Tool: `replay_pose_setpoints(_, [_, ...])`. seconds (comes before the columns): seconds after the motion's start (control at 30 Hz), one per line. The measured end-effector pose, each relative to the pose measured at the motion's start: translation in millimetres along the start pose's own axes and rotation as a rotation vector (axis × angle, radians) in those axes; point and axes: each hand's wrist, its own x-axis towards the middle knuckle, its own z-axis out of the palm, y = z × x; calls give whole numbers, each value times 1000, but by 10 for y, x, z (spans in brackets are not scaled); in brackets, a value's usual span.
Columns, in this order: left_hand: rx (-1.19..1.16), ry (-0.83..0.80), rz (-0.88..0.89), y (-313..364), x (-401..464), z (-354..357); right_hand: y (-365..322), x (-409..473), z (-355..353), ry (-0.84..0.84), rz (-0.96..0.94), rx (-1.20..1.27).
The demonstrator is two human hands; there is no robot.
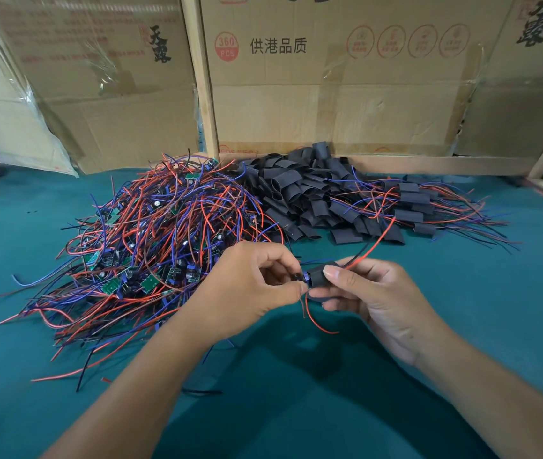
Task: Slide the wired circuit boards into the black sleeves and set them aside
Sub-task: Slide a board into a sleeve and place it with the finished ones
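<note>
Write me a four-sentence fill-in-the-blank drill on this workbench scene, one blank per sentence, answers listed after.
1. The right hand holds a black ____ that a board is entering.
2. The left hand pinches the wired board at the sleeve's ____ end.
3. The table is covered in ____ cloth.
4. The pile of empty sleeves lies to the ____ of the pile of bare wired boards.

Missing words: sleeve; left; green; right

Teal felt-covered table [462, 326], a tangled heap of wired circuit boards [151, 246] lay at left, a pile of empty black sleeves [300, 193] sat just beside it at centre, sleeved boards [416, 207] rested at right, cardboard boxes [330, 94] stood along the far edge
</note>
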Motion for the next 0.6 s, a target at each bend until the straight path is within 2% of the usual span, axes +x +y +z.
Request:
replay_pose_setpoints(0.27, [25,30,4,43,-13,9,16,-1,30,52,-24,-60])
replay_pose_setpoints(0.6, [-59,-21,29,16,-10,44,49,-8,48,163,36,17])
